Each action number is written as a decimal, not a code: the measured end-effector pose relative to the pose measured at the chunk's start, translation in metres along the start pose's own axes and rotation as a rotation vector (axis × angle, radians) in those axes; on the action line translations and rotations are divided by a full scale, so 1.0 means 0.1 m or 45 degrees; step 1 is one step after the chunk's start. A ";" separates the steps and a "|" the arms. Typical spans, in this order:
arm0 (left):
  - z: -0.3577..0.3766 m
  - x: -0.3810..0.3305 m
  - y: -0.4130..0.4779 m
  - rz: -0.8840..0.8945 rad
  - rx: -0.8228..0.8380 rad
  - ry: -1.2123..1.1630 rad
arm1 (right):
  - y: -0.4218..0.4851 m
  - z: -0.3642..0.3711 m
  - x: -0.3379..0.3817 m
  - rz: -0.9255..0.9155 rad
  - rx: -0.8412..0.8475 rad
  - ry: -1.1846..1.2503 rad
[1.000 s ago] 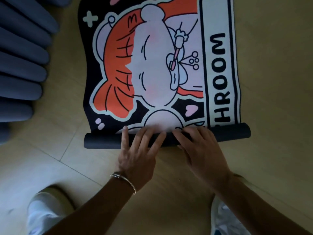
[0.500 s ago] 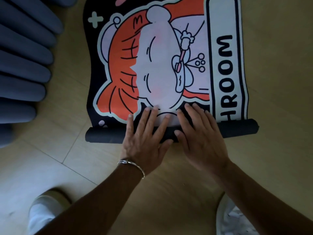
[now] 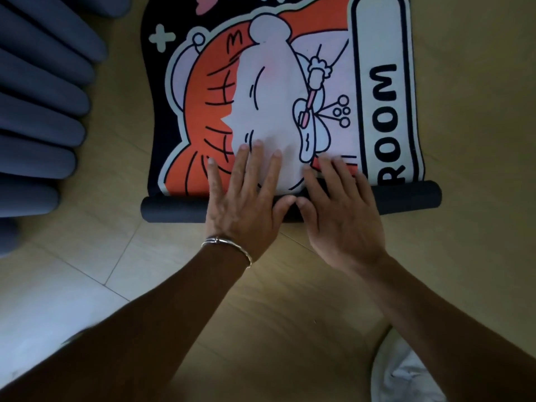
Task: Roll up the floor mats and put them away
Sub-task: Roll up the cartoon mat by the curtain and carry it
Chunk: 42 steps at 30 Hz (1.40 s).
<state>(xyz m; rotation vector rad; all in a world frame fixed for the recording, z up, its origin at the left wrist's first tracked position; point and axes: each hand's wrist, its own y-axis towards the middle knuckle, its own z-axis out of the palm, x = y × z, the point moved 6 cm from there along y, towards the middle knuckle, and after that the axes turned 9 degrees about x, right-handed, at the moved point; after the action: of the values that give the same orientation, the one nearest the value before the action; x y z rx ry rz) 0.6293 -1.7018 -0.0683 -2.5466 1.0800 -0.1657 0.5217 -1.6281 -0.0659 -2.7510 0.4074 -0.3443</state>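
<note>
Mat point(image 3: 290, 82) is on the floor point(image 3: 478, 111), partly rolled. The flat printed part runs from frame centre up to 12 o'clock and out of view. We see an orange-and-white cartoon on black, with "ROOM" lettering along the mat's 3 o'clock edge.

The roll point(image 3: 174, 208) is a dark tube at the mat's 6 o'clock end. It lies across the frame along the 9-to-3 line, with the 3 o'clock end sitting slightly higher.

Left hand point(image 3: 243, 210): palm down on the middle of the roll, fingers straight and spread. The fingertips reach past the tube onto the flat print toward 12 o'clock. It pinches nothing and only presses. There's a thin bracelet point(image 3: 229, 245) on that wrist.

Right hand point(image 3: 342, 216): just beside the left, at its 3 o'clock. Pose is the same, flat on the roll with fingers extended and fanned over onto the print. The fingertips are a bit blurred. The two thumbs meet or nearly meet on top of the tube. We can't tell if they touch.

Both ends of the roll stick out clear of the hands.

Blue padded ribs point(image 3: 37, 111) fill the 9 to 10 o'clock edge, well apart from the mat. There's white fabric point(image 3: 406, 369) at 5 o'clock under the right forearm. We can't tell what it is.
</note>
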 end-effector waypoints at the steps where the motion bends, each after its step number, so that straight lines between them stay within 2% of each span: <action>1: -0.01 -0.02 -0.02 0.020 -0.013 -0.014 | 0.06 -0.01 0.00 0.003 0.011 -0.010; 7: 0.00 -0.05 -0.01 0.063 0.008 -0.035 | 0.23 -0.09 -0.01 0.028 0.051 -0.018; 13: -0.07 0.04 0.21 -0.055 0.112 -0.007 | 0.03 -0.23 -0.03 -0.002 -0.149 0.055; 19: -0.14 0.08 0.32 -0.158 0.096 -0.052 | 0.14 -0.21 -0.06 -0.002 -0.125 0.039; 23: -0.19 0.06 0.30 -0.100 0.053 -0.059 | 0.41 -0.26 -0.10 -0.029 -0.045 -0.006; 29: -0.16 0.09 0.38 -0.144 0.137 -0.025 | 0.55 -0.27 -0.11 -0.042 0.068 -0.020; 37: -0.21 0.15 0.59 -0.127 0.157 -0.031 | 0.30 -0.29 -0.15 0.012 -0.170 0.011; 42: -0.22 0.16 0.60 -0.089 0.135 -0.008 | 0.25 -0.23 -0.19 -0.084 -0.120 -0.075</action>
<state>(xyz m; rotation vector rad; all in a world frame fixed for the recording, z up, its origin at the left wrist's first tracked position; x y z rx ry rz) 0.5949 -1.7580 -0.0714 -2.4894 0.9543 -0.2272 0.4917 -1.6518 -0.0574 -2.8641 0.3266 -0.2655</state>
